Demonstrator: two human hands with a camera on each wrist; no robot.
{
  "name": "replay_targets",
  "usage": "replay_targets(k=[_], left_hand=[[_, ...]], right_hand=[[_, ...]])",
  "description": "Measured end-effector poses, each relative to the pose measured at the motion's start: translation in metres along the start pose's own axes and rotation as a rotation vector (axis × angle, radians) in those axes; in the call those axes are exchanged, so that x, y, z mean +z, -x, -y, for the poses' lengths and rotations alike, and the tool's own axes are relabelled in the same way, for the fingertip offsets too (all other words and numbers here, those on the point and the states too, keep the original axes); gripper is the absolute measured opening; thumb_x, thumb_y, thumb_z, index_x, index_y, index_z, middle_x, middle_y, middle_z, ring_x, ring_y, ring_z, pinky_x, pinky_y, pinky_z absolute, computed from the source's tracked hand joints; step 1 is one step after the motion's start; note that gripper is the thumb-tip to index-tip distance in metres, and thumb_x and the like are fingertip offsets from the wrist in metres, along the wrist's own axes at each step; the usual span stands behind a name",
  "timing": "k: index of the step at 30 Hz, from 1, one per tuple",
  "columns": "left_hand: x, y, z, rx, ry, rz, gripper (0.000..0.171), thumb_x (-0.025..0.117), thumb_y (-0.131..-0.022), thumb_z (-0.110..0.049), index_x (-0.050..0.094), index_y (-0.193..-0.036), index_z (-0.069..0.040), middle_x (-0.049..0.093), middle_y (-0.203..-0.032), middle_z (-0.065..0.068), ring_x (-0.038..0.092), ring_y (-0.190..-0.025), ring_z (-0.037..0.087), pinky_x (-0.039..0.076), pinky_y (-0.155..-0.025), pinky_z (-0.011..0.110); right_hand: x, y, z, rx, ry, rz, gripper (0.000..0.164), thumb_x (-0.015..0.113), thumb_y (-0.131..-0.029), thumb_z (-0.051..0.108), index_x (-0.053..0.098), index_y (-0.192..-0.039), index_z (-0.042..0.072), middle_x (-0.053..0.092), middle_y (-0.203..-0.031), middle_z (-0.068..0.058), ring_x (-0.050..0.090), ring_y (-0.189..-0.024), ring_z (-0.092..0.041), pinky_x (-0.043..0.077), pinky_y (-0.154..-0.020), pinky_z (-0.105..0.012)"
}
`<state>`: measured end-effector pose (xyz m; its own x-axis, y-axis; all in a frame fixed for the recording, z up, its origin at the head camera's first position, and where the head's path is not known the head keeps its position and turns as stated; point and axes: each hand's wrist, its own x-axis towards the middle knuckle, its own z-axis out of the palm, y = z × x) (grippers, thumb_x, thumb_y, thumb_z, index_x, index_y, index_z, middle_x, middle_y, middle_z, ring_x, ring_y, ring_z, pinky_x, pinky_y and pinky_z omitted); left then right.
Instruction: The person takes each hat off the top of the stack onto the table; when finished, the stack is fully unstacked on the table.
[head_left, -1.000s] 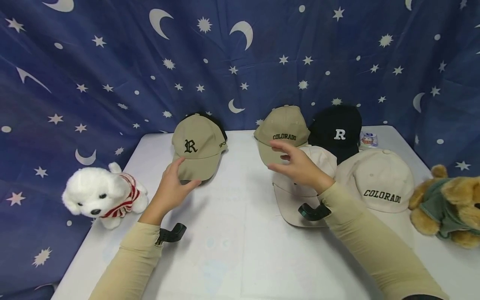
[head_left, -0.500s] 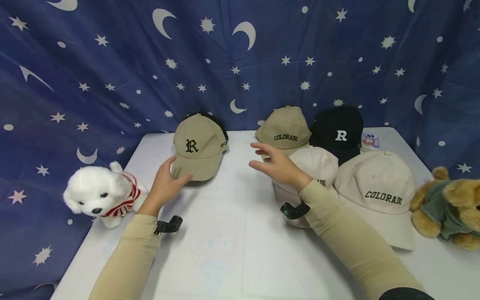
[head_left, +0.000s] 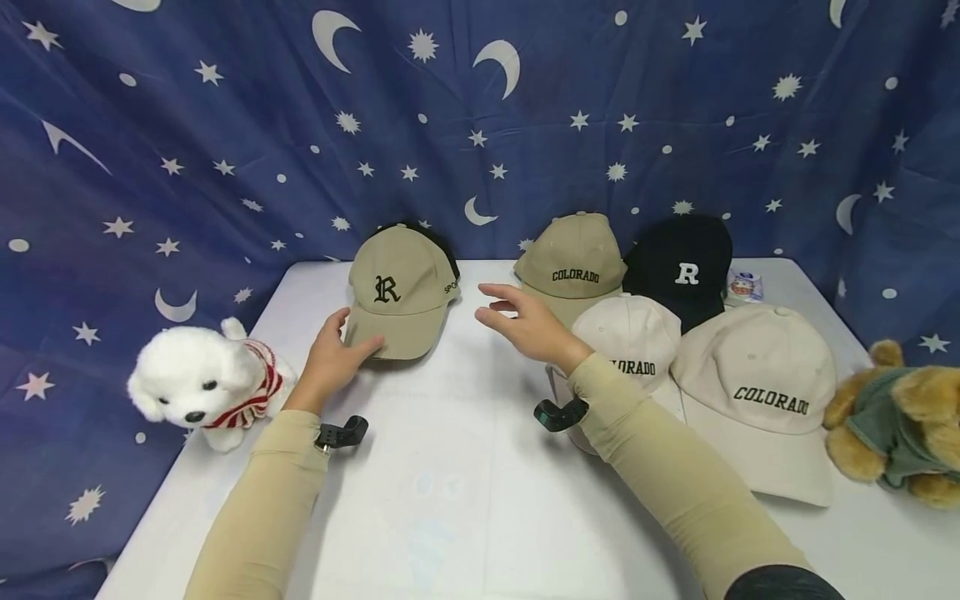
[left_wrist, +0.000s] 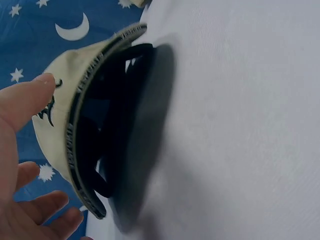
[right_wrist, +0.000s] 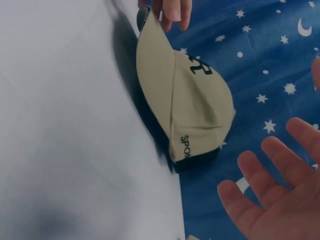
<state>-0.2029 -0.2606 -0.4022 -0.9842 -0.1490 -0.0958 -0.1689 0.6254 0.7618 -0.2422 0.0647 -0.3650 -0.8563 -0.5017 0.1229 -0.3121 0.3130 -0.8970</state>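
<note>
A khaki baseball cap (head_left: 397, 292) with a dark R on its front sits at the back left of the white table. My left hand (head_left: 332, 358) is at the left edge of its brim, thumb apart from the fingers. In the left wrist view the thumb (left_wrist: 30, 100) overlaps the front of the cap, and the other fingers spread below the brim. My right hand (head_left: 528, 325) hovers to the right of this cap, holding nothing. Its fingers (right_wrist: 260, 175) extend loosely toward the cap in the right wrist view.
At right stand a khaki Colorado cap (head_left: 573, 258), a black R cap (head_left: 682, 258) and two cream Colorado caps, one pale (head_left: 637, 325), one larger (head_left: 757, 375). A white plush dog (head_left: 195, 375) sits left, a brown plush toy (head_left: 892, 417) right. A starry curtain (head_left: 420, 100) hangs behind.
My right hand has moved left, away from the Colorado caps toward the khaki R cap. My left hand has shifted slightly left and stays by the brim.
</note>
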Motion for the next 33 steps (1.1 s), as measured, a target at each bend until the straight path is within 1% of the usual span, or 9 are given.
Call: replay_targets(k=[2, 8, 15, 20, 27, 33], left_hand=[[0.0, -0.003, 0.002, -0.015, 0.002, 0.004, 0.094, 0.068, -0.094, -0.04, 0.011, -0.159, -0.001, 0.018, -0.161, 0.027, 0.021, -0.146, 0.044, 0.021, -0.116, 0.055], [0.001, -0.01, 0.007, -0.045, -0.007, 0.025, 0.097, 0.065, -0.095, -0.046, 0.009, -0.159, -0.001, 0.016, -0.161, 0.028, 0.02, -0.146, 0.045, 0.02, -0.116, 0.055], [0.003, -0.015, 0.009, -0.059, 0.026, 0.017, 0.096, 0.066, -0.094, -0.046, 0.011, -0.159, -0.001, 0.018, -0.16, 0.028, 0.019, -0.147, 0.043, 0.019, -0.117, 0.053], [0.003, -0.016, 0.008, -0.076, 0.018, 0.046, 0.097, 0.066, -0.094, -0.046, 0.009, -0.159, -0.001, 0.016, -0.16, 0.03, 0.018, -0.147, 0.044, 0.018, -0.118, 0.053], [0.0, -0.017, 0.007, -0.07, 0.005, 0.082, 0.099, 0.066, -0.094, -0.045, 0.006, -0.159, 0.001, 0.015, -0.159, 0.032, 0.018, -0.146, 0.045, 0.018, -0.117, 0.054], [0.0, -0.018, 0.007, -0.063, 0.041, 0.085, 0.1, 0.07, -0.093, -0.041, 0.006, -0.158, 0.001, 0.013, -0.161, 0.029, 0.015, -0.148, 0.042, 0.016, -0.118, 0.053]], right_hand=[[0.003, -0.003, 0.0, 0.006, -0.013, 0.005, 0.056, 0.062, -0.101, 0.032, 0.047, -0.149, 0.009, 0.046, -0.151, -0.005, 0.049, -0.132, -0.028, 0.045, -0.103, -0.042], [0.01, -0.013, 0.0, 0.014, -0.004, 0.007, 0.056, 0.063, -0.1, 0.031, 0.047, -0.149, 0.008, 0.047, -0.151, -0.005, 0.051, -0.13, -0.026, 0.046, -0.101, -0.039], [0.015, -0.02, -0.003, 0.027, -0.002, -0.002, 0.057, 0.064, -0.1, 0.029, 0.047, -0.149, 0.007, 0.047, -0.151, -0.008, 0.051, -0.129, -0.027, 0.047, -0.1, -0.039], [0.016, -0.022, -0.006, 0.036, 0.008, -0.014, 0.057, 0.064, -0.099, 0.029, 0.047, -0.148, 0.006, 0.047, -0.151, -0.008, 0.052, -0.128, -0.028, 0.048, -0.098, -0.039], [0.018, -0.024, -0.007, 0.065, 0.004, 0.007, 0.058, 0.065, -0.099, 0.029, 0.046, -0.149, 0.008, 0.046, -0.151, -0.008, 0.052, -0.128, -0.028, 0.048, -0.097, -0.039], [0.02, -0.024, -0.009, 0.072, 0.016, 0.014, 0.057, 0.065, -0.099, 0.029, 0.047, -0.149, 0.008, 0.046, -0.151, -0.007, 0.052, -0.127, -0.027, 0.048, -0.097, -0.038]])
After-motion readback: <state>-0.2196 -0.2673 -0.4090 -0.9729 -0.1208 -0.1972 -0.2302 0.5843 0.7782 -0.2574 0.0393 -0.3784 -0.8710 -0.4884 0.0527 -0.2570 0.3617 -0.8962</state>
